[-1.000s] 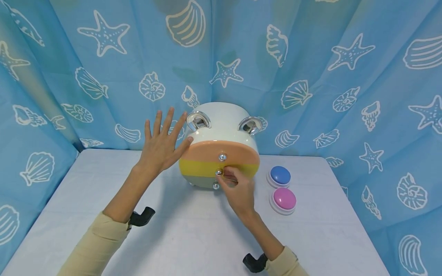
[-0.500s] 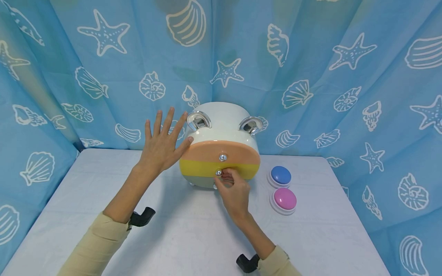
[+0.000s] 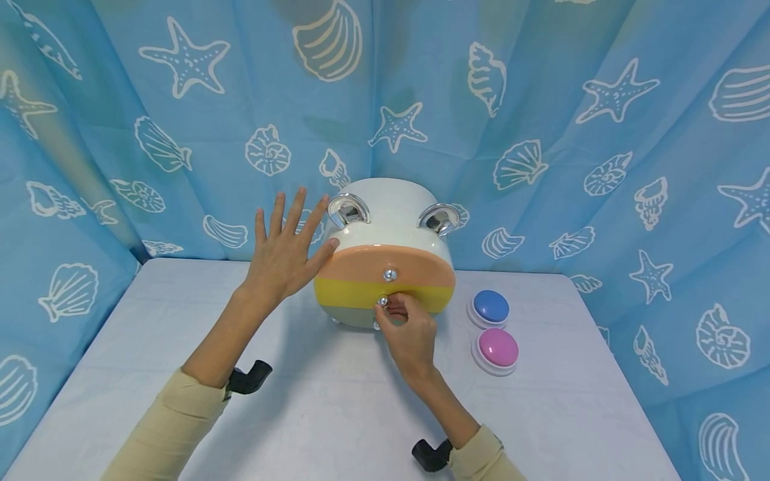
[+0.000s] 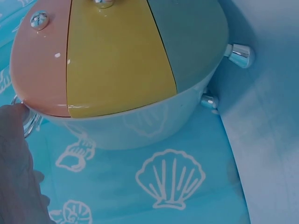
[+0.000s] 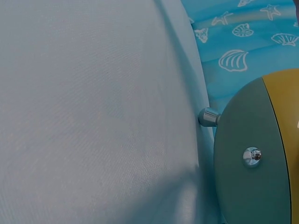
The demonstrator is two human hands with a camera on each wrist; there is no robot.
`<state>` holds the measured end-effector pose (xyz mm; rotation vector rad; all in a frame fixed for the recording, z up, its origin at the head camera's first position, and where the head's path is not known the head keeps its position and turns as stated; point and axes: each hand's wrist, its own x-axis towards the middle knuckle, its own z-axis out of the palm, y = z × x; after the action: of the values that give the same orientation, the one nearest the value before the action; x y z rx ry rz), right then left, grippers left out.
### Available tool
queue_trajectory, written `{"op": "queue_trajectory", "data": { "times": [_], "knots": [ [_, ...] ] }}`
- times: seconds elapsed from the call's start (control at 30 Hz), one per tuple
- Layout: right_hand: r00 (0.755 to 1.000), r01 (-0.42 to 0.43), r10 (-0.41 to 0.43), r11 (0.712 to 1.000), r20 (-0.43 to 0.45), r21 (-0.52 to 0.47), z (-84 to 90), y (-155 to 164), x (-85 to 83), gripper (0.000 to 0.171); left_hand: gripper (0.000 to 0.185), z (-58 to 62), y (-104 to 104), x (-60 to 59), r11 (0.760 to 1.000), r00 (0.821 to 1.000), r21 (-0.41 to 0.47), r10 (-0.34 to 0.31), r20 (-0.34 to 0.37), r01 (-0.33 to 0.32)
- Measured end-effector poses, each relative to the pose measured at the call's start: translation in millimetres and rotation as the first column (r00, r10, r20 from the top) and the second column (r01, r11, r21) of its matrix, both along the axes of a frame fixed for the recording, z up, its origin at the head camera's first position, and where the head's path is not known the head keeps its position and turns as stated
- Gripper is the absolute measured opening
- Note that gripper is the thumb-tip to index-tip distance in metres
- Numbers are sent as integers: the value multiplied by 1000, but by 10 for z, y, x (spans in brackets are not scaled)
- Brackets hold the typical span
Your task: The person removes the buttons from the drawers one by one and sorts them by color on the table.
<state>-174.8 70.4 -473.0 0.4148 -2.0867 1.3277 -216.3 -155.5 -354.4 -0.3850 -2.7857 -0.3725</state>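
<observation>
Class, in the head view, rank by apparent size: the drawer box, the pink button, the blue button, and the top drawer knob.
1. Drawer box
2. Pink button, slightly nearer the camera, and blue button: too alike to rank
3. Top drawer knob

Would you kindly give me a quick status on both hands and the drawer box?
Left hand open, flat against the drawer box. Right hand pinching the yellow drawer's knob. All drawers look closed. Two buttons sit aside, nothing blocking.
</observation>
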Motion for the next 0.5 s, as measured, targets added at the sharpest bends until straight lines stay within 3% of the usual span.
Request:
{"op": "queue_trajectory", "data": {
  "times": [0.5],
  "knots": [
    [998,33,-28,997,-60,74,16,44,195,20,72,14,9,8,1000,1000,-1,-2,-11,2]
  ]
}}
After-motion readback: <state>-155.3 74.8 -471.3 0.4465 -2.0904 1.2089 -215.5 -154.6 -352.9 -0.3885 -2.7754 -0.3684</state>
